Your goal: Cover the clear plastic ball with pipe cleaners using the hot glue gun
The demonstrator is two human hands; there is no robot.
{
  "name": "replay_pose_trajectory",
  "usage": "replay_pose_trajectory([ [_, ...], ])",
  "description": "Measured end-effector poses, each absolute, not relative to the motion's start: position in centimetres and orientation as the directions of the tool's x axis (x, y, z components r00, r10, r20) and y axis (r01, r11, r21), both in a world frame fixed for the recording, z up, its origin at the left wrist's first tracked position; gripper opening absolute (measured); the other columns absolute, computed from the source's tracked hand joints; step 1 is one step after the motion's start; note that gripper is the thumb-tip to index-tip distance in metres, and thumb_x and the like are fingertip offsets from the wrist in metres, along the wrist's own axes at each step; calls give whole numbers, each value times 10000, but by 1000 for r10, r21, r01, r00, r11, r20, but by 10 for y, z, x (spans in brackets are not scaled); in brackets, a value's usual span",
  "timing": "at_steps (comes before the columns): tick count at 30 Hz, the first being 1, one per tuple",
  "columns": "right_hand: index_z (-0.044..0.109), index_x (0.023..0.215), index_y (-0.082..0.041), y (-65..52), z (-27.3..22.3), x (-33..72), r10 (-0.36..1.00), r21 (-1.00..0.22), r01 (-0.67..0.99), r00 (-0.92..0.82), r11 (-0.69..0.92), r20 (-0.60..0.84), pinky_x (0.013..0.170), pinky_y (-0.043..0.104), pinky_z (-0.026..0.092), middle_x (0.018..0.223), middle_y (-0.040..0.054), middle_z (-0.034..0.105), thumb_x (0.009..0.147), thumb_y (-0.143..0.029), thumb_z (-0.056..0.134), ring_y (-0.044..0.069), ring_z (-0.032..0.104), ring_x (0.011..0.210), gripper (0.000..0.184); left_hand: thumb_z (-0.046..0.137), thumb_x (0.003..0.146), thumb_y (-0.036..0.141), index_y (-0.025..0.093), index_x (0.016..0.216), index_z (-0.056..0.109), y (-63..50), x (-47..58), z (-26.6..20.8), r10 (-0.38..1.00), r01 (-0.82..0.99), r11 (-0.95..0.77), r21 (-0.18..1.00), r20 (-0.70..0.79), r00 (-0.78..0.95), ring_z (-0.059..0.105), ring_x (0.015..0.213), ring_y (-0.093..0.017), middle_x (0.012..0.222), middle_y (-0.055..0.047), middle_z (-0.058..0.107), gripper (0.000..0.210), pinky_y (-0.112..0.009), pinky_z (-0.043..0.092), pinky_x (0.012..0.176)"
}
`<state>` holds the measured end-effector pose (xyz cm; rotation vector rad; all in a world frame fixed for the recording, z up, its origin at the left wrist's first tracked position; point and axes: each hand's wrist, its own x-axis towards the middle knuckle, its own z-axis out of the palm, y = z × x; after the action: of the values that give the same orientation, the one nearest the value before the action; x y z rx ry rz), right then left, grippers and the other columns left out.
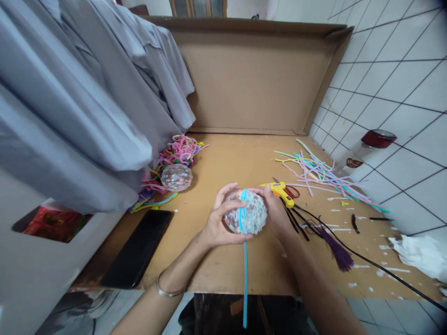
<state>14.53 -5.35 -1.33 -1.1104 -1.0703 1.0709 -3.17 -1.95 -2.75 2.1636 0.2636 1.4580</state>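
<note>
My left hand is wrapped round the left side of a clear, speckled ball, its thumb beneath and its fingers over the front. Against the ball's upper right side rests my right hand, with some fingertips hidden behind it. A light blue pipe cleaner runs up the front of the ball in side-by-side bands. Its loose end hangs straight down past the table's front edge. Just beyond my right hand lies a yellow glue gun, next to a red scissor handle.
A second clear ball sits by tangled coloured pipe cleaners at left. A black phone lies nearer. To the right are loose pastel pipe cleaners, a jar, a purple tassel, a black cord and white tissue.
</note>
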Motion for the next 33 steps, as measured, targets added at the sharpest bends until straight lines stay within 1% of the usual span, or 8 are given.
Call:
replay_pose_trajectory([
  [3,780,885,-230,-54,-8,146,955,-981,7,226,194,191,1024,407,456,1129,85,717,876,-771,420,250,628,1105,650,896,656,401,260,1257,569,-20,-31,-30,434,-118,-840,530,787,439,456,1379,-368,1504,-156,338,699,-609,453,1099],
  [6,780,858,-222,-56,-4,145,944,-974,72,241,215,226,981,389,479,1159,90,688,867,-781,420,240,622,1075,664,907,641,377,254,1258,576,-19,-31,-32,421,-116,-845,521,784,456,448,1378,-377,1497,-159,339,712,-612,460,1091],
  [11,761,812,-224,-61,3,144,939,-950,139,164,281,302,917,359,514,1212,86,650,872,-776,427,232,624,1081,648,902,653,363,261,1260,577,-16,-32,-34,438,-42,-853,520,758,483,441,1386,-378,1498,-148,321,696,-612,446,1110],
  [16,760,825,-236,-66,8,143,929,-919,185,64,349,365,1003,415,477,1263,90,632,895,-759,405,259,603,1170,636,890,673,365,260,1269,572,-13,-33,-36,439,-6,-867,497,772,460,438,1384,-369,1491,-142,324,684,-601,458,1104],
  [18,761,870,-249,-67,8,142,934,-927,163,66,338,352,1002,420,481,1257,83,654,891,-764,407,259,608,1171,626,885,683,350,260,1275,567,-13,-34,-36,424,-4,-879,477,785,451,424,1396,-371,1494,-143,318,677,-604,458,1102],
  [22,752,990,-264,-64,5,139,952,-963,71,149,261,269,950,398,519,1158,71,720,862,-811,387,244,638,1103,670,882,688,326,261,1261,565,-17,-33,-35,390,-30,-891,453,797,461,420,1403,-374,1500,-143,311,658,-601,465,1097],
  [27,782,896,-238,-56,-3,142,947,-969,100,208,226,243,986,387,507,1234,85,680,851,-827,371,246,618,1136,720,883,686,348,276,1261,564,-24,-31,-31,361,-54,-903,426,820,444,422,1400,-377,1516,-135,293,661,-594,484,1084],
  [33,754,864,-221,-49,-8,145,966,-988,68,212,139,151,918,429,538,1034,118,754,837,-849,346,266,676,982,749,872,705,344,282,1270,565,-26,-31,-29,335,-77,-911,406,835,437,432,1391,-371,1524,-127,278,646,-584,495,1075],
])
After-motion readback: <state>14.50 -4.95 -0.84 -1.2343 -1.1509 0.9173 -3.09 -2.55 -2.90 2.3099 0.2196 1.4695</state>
